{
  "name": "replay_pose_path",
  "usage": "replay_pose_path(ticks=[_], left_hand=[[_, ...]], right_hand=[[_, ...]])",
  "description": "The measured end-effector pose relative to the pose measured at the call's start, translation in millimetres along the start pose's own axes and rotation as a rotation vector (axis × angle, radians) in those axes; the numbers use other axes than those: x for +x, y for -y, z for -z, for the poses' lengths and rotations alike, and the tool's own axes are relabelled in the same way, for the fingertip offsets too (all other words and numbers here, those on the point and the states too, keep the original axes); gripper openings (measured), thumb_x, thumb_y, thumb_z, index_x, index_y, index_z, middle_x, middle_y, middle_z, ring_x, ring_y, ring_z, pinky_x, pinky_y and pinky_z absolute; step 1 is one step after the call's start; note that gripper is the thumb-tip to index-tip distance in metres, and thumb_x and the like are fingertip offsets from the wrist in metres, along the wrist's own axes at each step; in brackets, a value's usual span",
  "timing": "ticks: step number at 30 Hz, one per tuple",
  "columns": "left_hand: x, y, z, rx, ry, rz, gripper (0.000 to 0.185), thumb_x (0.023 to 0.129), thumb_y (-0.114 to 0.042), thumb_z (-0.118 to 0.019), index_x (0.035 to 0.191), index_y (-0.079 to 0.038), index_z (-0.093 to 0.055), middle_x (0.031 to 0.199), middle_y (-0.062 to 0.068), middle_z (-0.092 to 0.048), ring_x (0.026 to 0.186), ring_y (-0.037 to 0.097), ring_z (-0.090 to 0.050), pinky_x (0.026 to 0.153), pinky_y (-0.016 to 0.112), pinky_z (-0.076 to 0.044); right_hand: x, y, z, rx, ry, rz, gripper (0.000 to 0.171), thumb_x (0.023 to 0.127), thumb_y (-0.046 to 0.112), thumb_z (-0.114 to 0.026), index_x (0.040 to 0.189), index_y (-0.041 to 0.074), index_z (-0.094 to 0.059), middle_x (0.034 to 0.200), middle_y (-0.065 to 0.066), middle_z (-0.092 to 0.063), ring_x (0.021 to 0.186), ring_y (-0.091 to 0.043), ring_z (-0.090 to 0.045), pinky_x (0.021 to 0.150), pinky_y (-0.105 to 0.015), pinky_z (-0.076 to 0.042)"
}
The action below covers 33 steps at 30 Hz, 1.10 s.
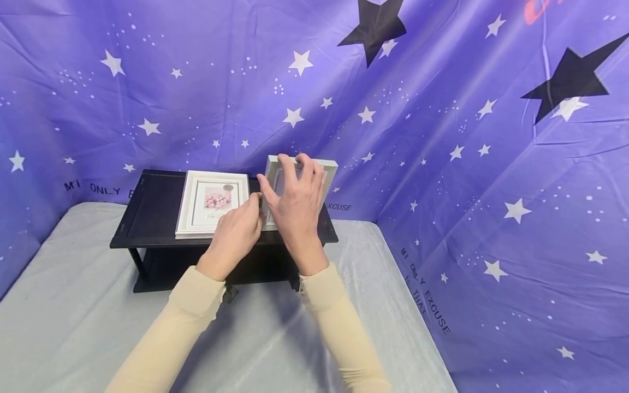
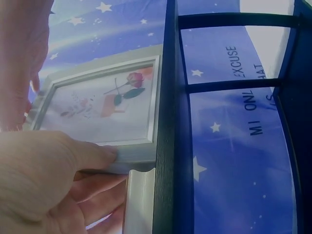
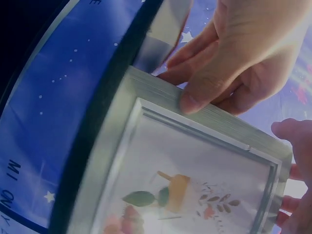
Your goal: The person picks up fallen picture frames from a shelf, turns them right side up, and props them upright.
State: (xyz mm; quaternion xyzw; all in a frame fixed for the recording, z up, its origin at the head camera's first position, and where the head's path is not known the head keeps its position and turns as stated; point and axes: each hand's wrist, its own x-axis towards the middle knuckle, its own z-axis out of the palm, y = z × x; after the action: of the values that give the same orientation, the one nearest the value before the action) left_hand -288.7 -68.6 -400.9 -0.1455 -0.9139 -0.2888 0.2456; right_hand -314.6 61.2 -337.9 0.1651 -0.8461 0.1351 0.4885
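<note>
On the shelf, right of the white frame, the grey frame is gripped by left hand and right hand, fingers partly curled.

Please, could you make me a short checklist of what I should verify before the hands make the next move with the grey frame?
1. Left hand holds the grey frame by its left side: ok, thumb on the front.
2. Right hand holds the top: ok, fingers over the top edge.
3. Grey frame's lower edge down on the black stand: ok, as it appears in the wrist views.
4. White frame lies flat, face up: ok.
5. Gap between both frames: cannot tell.
6. Support behind the grey frame: cannot tell, its back is hidden.
</note>
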Motion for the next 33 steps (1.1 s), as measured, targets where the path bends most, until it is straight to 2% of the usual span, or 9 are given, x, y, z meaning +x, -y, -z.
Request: replay_pose_path(ticks=[5,12,17,25,33], left_hand=[[1.6,0.2,-2.3,0.013,-0.022,-0.019,0.024,0.104,-0.009,-0.066,0.123,0.005,-0.059,0.093,0.021,-0.074,0.076,0.047,-0.070,0.067,0.058,-0.053],[1.4,-1.6,-5.6,0.004,-0.009,-0.017,0.030,0.106,-0.011,-0.065,0.130,0.004,-0.057,0.099,0.021,-0.073,0.077,0.046,-0.070,0.070,0.058,-0.055],[1.3,-2.5,-7.0,0.012,-0.015,-0.024,0.031,0.105,-0.010,-0.065,0.130,0.005,-0.057,0.099,0.021,-0.074,0.076,0.046,-0.070,0.070,0.058,-0.054],[0.4,-3.1,-10.3,-0.001,-0.025,-0.047,0.029,0.103,-0.011,-0.068,0.126,0.004,-0.056,0.098,0.018,-0.072,0.080,0.045,-0.072,0.077,0.057,-0.055],[-1.1,-5.6,-12.1,-0.009,-0.020,-0.051,0.033,0.104,-0.014,-0.070,0.128,0.001,-0.055,0.101,0.017,-0.071,0.086,0.043,-0.073,0.084,0.057,-0.055]], right_hand=[[4,-1,0,0.000,0.001,0.005,0.044,0.096,0.048,-0.079,0.126,0.018,-0.068,0.130,-0.013,-0.058,0.123,-0.032,-0.051,0.110,-0.042,-0.043],[4,-4,2,0.035,0.022,-0.011,0.040,0.097,0.043,-0.077,0.127,0.018,-0.067,0.132,-0.013,-0.058,0.125,-0.032,-0.051,0.110,-0.042,-0.046],[4,-7,2,0.089,0.021,-0.011,0.041,0.096,0.041,-0.077,0.127,0.017,-0.067,0.130,-0.013,-0.057,0.125,-0.032,-0.050,0.109,-0.041,-0.048],[3,-19,-2,0.291,0.026,-0.049,0.038,0.093,0.032,-0.079,0.124,0.014,-0.066,0.132,-0.014,-0.054,0.128,-0.034,-0.047,0.113,-0.043,-0.043],[4,-28,-6,0.439,0.015,-0.040,0.038,0.090,0.028,-0.079,0.124,0.013,-0.067,0.131,-0.013,-0.055,0.132,-0.034,-0.047,0.114,-0.041,-0.041]])
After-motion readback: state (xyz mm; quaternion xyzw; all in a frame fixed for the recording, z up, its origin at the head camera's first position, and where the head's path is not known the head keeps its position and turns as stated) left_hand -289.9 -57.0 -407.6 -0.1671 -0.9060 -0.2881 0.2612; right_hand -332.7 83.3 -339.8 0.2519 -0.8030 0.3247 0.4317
